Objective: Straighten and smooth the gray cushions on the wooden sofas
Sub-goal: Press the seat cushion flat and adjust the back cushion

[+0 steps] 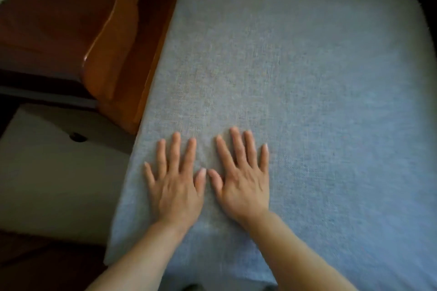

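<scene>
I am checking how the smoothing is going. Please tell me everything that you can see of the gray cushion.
The gray cushion is a large flat rectangular pad in coarse woven blue-gray fabric. It lies flat beside the sofa's glossy wooden arm. Its surface looks mostly smooth, with slight creasing near the hands. The left hand and the right hand rest palm down, fingers spread, side by side near its front left part, thumbs almost touching.

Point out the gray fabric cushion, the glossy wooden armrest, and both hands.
gray fabric cushion (pixel 307 78), head view, bare top surface
glossy wooden armrest (pixel 106 42), head view, shiny top face
left hand (pixel 176 188), head view, back of hand
right hand (pixel 243 184), head view, back of hand
</scene>
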The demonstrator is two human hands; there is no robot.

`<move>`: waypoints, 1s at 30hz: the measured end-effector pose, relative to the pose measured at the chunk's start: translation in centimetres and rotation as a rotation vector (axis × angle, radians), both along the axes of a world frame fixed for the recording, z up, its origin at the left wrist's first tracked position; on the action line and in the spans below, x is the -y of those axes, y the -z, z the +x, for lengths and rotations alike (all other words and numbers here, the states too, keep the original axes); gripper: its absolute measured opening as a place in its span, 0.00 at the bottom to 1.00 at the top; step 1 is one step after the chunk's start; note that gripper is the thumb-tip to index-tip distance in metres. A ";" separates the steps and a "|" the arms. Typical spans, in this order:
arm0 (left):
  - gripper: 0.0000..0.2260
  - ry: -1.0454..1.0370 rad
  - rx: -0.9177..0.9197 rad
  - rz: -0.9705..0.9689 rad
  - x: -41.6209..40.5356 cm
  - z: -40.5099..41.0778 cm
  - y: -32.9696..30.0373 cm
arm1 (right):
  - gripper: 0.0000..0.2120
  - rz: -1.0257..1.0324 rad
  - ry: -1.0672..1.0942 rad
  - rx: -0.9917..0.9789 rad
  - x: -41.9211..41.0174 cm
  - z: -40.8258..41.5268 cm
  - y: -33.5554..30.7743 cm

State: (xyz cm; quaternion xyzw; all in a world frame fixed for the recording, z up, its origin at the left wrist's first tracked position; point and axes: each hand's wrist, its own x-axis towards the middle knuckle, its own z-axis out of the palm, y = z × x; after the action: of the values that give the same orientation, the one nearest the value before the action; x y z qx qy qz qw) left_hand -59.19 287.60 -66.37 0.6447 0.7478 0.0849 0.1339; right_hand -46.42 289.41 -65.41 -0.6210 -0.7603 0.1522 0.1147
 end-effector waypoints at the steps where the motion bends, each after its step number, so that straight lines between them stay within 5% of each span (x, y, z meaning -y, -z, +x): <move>1: 0.28 0.032 -0.037 -0.028 -0.4 0.1 0.4 | 0.29 -0.005 -0.047 0.038 -0.1 0.6 0.6; 6: 0.27 0.102 0.065 0.147 -2.6 5.0 -0.7 | 0.27 0.285 0.317 -0.126 0.2 8.7 -2.2; 10: 0.31 0.298 -0.016 0.019 -1.8 11.2 -0.2 | 0.31 0.021 0.138 0.009 3.4 13.5 -0.1; 13: 0.28 0.340 0.176 0.289 -2.3 17.9 -4.2 | 0.25 0.356 0.451 -0.173 1.2 19.2 -5.0; 15: 0.27 0.375 0.243 0.282 -1.0 22.5 -3.7 | 0.25 0.449 0.570 -0.134 2.7 24.9 -4.3; 18: 0.29 0.493 -0.008 -0.088 1.5 26.8 -0.7 | 0.32 0.035 0.472 0.098 7.4 29.8 1.0; 20: 0.29 0.556 -0.061 -0.153 1.7 28.5 0.0 | 0.33 -0.131 0.400 0.127 9.1 32.0 2.6; 30: 0.32 0.666 -0.149 -0.433 -0.7 30.0 -5.5 | 0.38 -0.376 0.430 0.029 9.8 35.0 -4.1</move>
State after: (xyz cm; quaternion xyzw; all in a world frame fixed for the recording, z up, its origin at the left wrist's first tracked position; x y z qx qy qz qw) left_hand -29.16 288.29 -60.85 0.8131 0.5061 -0.1697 0.2322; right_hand -11.39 279.65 -61.34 -0.7805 -0.5711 0.2538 0.0163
